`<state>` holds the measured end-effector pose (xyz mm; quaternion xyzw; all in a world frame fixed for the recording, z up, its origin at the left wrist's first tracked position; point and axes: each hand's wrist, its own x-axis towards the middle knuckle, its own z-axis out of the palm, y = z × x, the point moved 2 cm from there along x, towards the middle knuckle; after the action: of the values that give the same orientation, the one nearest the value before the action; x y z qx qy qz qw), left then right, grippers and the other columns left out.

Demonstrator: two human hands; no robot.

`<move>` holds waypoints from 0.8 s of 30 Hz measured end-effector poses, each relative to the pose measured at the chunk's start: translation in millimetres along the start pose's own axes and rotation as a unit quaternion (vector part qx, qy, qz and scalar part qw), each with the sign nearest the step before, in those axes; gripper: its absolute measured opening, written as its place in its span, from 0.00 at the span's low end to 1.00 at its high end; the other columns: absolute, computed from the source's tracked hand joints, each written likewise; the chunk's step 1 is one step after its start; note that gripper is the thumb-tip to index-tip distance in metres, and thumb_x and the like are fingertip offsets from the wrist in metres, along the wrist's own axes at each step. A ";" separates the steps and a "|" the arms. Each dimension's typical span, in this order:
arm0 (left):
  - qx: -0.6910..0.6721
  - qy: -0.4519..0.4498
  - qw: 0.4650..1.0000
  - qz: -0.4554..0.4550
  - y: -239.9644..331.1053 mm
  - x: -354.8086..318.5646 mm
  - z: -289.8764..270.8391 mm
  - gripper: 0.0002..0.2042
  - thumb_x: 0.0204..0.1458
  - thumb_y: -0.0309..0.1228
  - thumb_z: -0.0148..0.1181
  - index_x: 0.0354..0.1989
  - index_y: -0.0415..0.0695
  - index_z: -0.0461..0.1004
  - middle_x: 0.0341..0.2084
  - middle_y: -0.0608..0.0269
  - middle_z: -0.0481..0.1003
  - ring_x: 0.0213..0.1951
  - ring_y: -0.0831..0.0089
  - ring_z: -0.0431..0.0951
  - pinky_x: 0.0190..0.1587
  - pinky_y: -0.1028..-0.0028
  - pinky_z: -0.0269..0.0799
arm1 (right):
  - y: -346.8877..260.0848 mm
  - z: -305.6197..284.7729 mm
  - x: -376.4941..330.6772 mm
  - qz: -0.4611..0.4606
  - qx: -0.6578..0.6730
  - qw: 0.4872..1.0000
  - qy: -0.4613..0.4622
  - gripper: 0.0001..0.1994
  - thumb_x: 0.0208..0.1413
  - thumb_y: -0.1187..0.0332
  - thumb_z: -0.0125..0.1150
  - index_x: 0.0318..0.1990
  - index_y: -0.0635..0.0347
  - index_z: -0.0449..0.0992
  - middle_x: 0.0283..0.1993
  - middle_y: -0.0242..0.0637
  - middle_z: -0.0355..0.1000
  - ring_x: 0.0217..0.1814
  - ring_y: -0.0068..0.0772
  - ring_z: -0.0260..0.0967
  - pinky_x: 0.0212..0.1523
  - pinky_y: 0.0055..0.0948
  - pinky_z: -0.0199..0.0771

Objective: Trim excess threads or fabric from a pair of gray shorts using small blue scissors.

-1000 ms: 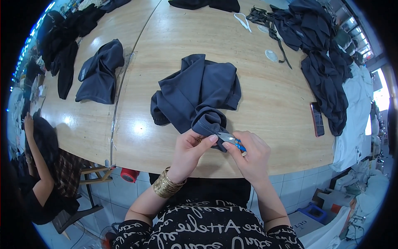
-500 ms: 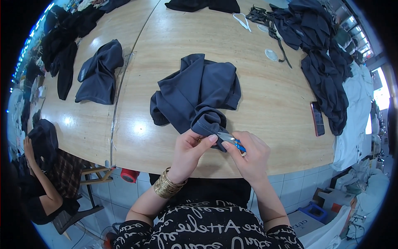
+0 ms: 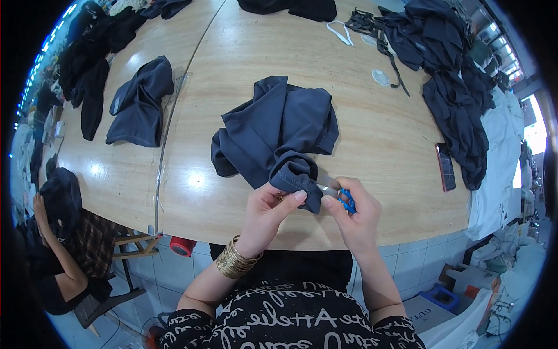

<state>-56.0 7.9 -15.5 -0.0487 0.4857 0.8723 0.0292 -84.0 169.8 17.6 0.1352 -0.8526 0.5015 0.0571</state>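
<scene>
A dark grey-blue garment point(image 3: 285, 119) lies bunched on the wooden table in front of me. My left hand point(image 3: 272, 208) pinches its stitched hem between thumb and fingers, at the garment's near end. In my right hand point(image 3: 356, 216) is a pair of small thread snips point(image 3: 347, 200) with blue handles. Their metal blades point left toward the held hem, just off the cloth's right edge. Part of the blades looks blurred.
Another folded dark garment point(image 3: 141, 102) lies to the left, beyond the table seam. A phone point(image 3: 446, 167) rests near the dark clothes pile point(image 3: 459, 116) at right. White straps and clear discs point(image 3: 380, 77) lie far right. A co-worker's arm point(image 3: 61, 250) handles dark cloth at far left.
My right hand has drawn the snips slightly right, away from the hem where their blades were against the cloth. My left hand keeps its hold with little movement.
</scene>
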 end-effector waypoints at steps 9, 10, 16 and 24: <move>0.005 0.008 1.000 -0.013 2.4 -0.1 -1.1 0.10 0.55 0.27 0.55 0.43 0.37 0.73 0.35 0.63 0.76 0.36 0.81 0.75 0.43 0.79 0.70 | -15.7 8.9 1.9 -0.072 0.011 0.996 0.050 0.16 0.43 0.64 0.70 0.38 0.59 0.73 0.26 0.31 0.68 0.22 0.24 0.63 0.24 0.22 0.64; 0.006 0.008 1.000 -0.013 3.0 -0.1 -1.5 0.10 0.55 0.27 0.55 0.43 0.37 0.73 0.35 0.63 0.76 0.36 0.81 0.75 0.43 0.79 0.70 | -19.1 8.0 3.0 -0.098 0.003 0.993 0.065 0.16 0.43 0.64 0.70 0.38 0.59 0.73 0.26 0.31 0.68 0.22 0.24 0.63 0.23 0.22 0.64; -0.024 0.011 0.999 -0.047 7.5 0.9 -0.6 0.11 0.55 0.30 0.55 0.43 0.37 0.73 0.34 0.62 0.77 0.35 0.81 0.75 0.42 0.78 0.70 | 0.9 2.8 -2.9 -0.085 -0.052 0.994 0.036 0.12 0.43 0.65 0.68 0.32 0.59 0.73 0.23 0.33 0.68 0.22 0.32 0.66 0.23 0.26 0.62; -0.051 0.013 0.996 -0.073 10.6 0.3 1.7 0.10 0.56 0.30 0.54 0.42 0.37 0.74 0.34 0.62 0.77 0.35 0.80 0.75 0.43 0.77 0.69 | -5.1 0.8 -1.0 -0.170 -0.148 0.973 0.040 0.12 0.40 0.64 0.69 0.30 0.58 0.73 0.21 0.32 0.68 0.21 0.32 0.64 0.22 0.28 0.59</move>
<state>-57.5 3.7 -5.8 -0.0972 0.4364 0.8905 0.0838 -81.6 167.0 21.3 0.2482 -0.8788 0.3576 0.1953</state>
